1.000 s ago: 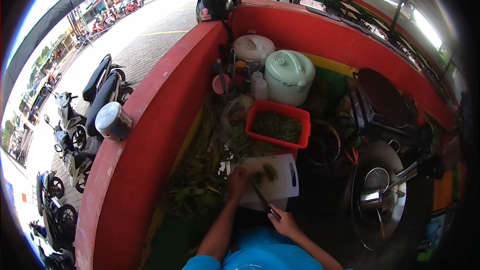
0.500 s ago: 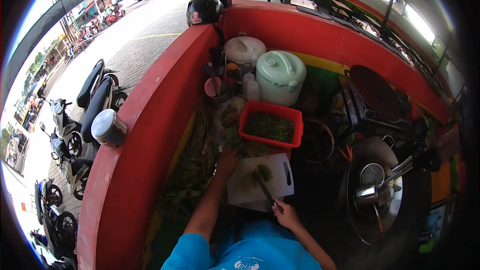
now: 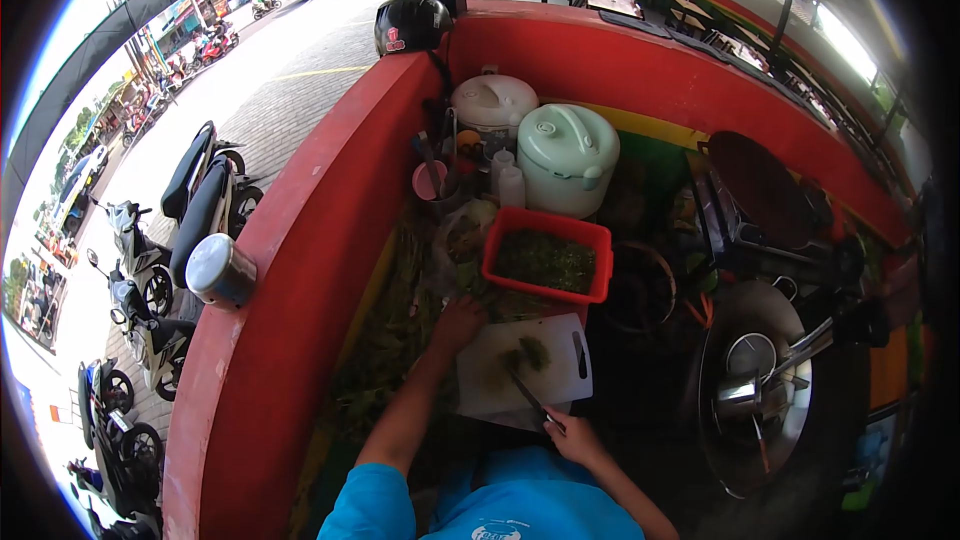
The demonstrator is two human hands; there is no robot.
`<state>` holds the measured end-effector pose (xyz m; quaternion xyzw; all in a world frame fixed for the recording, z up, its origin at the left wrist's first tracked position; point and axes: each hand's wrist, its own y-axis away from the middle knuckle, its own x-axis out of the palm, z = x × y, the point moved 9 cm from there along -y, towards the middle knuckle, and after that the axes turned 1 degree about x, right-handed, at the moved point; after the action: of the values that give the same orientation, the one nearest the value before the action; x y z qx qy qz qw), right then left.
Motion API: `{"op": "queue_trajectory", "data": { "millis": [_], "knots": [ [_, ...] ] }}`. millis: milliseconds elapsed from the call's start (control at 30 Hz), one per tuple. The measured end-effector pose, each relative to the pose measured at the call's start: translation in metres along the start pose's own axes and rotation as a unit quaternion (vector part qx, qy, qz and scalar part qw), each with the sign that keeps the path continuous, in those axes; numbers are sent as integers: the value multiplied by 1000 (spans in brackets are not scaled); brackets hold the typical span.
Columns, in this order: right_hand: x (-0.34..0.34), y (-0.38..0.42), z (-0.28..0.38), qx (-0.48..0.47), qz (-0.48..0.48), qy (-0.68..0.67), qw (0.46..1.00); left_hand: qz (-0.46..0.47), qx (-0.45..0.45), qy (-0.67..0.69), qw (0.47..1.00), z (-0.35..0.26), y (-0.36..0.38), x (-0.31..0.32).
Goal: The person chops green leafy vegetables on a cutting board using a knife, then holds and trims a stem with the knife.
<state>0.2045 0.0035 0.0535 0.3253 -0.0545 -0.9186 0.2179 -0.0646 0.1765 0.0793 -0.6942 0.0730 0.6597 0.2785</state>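
My right hand [image 3: 570, 437] is closed around the handle of a knife [image 3: 528, 398]. Its blade points up and left across the white cutting board [image 3: 485, 395], with the tip at the lower edge of some chopped greens [image 3: 530, 352]. By the board's upper left corner is my left hand [image 3: 460, 323], close to leafy stalks [image 3: 410, 305]; its fingers are too dark and small to read. Just beyond the board stands a red plastic tub [image 3: 607, 275] holding chopped greens.
A pale green rice cooker [image 3: 568, 155], a white one [image 3: 490, 105] and squeeze bottles [image 3: 511, 186] stand behind the tub. To the right are a large wok [image 3: 715, 430] with ladles and a burner ring [image 3: 668, 290]. A red wall [image 3: 290, 340] bounds the left, with a tin [image 3: 222, 275] on top.
The knife tip has drawn back from the middle of the chopped greens to their lower edge. The greens lie more spread out. My left hand has shifted little, and the view has moved slightly.
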Motion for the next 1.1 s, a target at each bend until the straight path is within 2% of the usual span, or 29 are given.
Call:
{"op": "queue_trajectory", "data": {
  "millis": [67, 100, 167, 200, 267, 300, 367, 500, 567, 600, 667, 700, 767, 900, 967, 1100],
  "knots": [
    [1, -1, 12, -18, 14, 16, 1000, 16, -48, 78, 996, 11, -7, -4],
    [5, -4, 8, -19, 15, 13, 1000, 18, -48, 76, 996, 13, -10, -6],
    [18, -5, 2, -52, 40, -13, 998, -149, -121, 191, 963, 31, -7, -36],
    [17, -4, 3, -51, 42, -15, 998, -146, -121, 191, 963, 29, -9, -41],
    [9, -5, 6, -25, 47, 2, 999, -98, -170, 223, 955, 34, -11, -50],
    [7, -5, 8, -27, 48, 0, 998, -96, -172, 220, 955, 32, -9, -57],
    [-4, -6, 0, 35, 15, 7, 999, -43, -130, 267, 954, 19, -12, -64],
    [-25, -4, -5, 60, 8, 5, 998, -83, -173, 314, 930, 22, -10, -57],
    [-32, -7, -9, 43, 6, -30, 999, 29, -183, 292, 938, 17, -10, -28],
    [-35, -9, -10, 42, 7, -31, 999, 29, -183, 292, 938, 15, -11, -28],
    [-46, -14, -8, 17, -1, -28, 999, 148, -151, 209, 955, 0, -13, -11],
    [-54, -16, -2, 14, 0, -28, 1000, 147, -154, 208, 955, 1, -14, -4],
    [-62, -15, 5, 31, 27, -26, 999, 139, -42, 187, 972, -13, -20, 4],
    [-67, -21, -16, 13, 59, -84, 995, 163, -43, 212, 963, -24, -39, 36],
    [-75, -23, -19, -2, 61, -58, 996, 150, -89, 237, 956, -15, -40, 64],
    [-91, -15, -25, 49, 112, -7, 993, 161, -136, 229, 950, -25, -53, 46]
  ]
}}
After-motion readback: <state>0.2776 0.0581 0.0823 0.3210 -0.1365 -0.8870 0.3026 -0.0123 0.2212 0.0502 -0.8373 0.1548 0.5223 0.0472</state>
